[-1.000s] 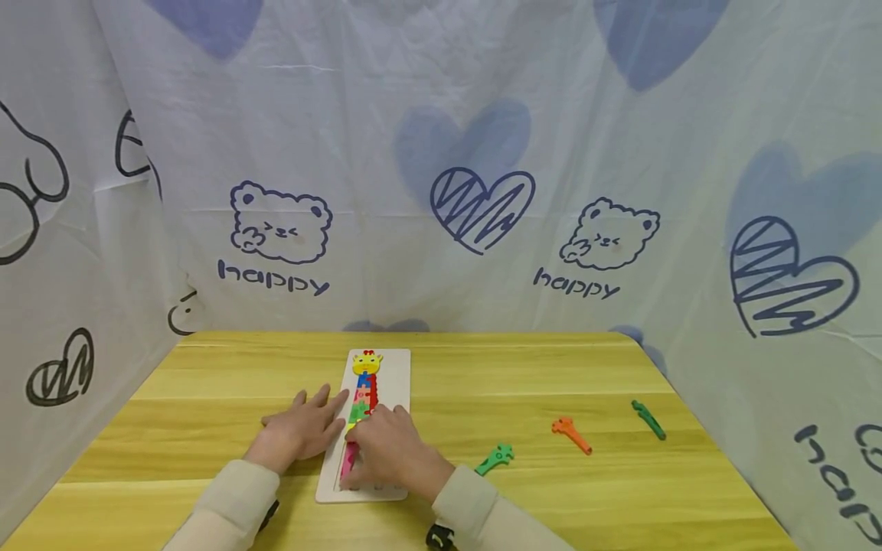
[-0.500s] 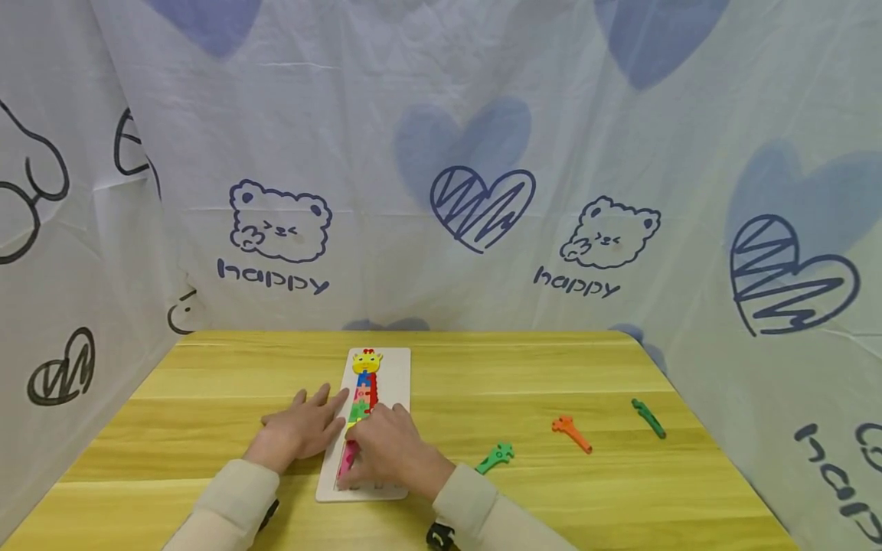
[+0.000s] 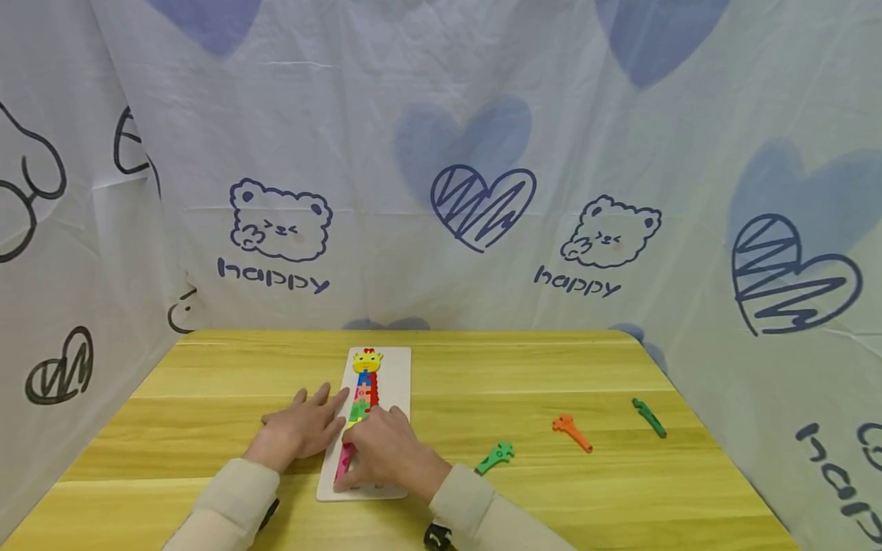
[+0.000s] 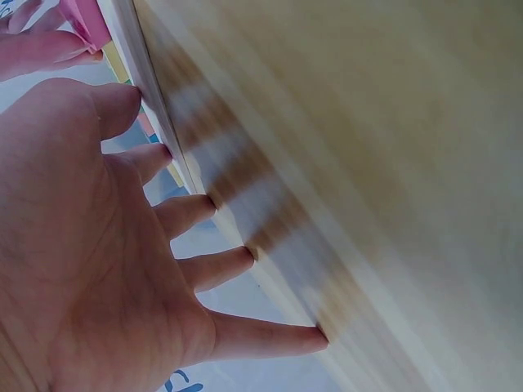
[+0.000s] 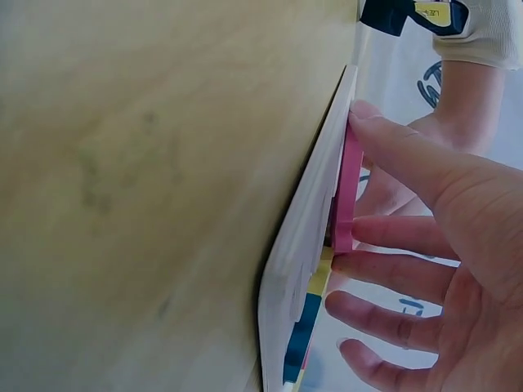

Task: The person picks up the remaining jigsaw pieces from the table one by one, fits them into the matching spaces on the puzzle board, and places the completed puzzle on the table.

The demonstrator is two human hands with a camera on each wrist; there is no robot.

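At left, the left hand (image 3: 302,430) rests with fingers spread at the edge of a white puzzle board (image 3: 396,375) on the counter (image 3: 537,367). A pink piece (image 5: 348,188) at the board's near end is pinched by the right hand (image 3: 386,451). Rightward lie a light green piece (image 3: 495,458), an orange piece (image 3: 573,435) and a dark green piece (image 3: 650,418), spaced apart.

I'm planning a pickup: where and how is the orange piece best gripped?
The orange piece is probably best pinched across its slim straight stem, from above, by the right hand: it lies flat, and its other end is wider and knobbed.
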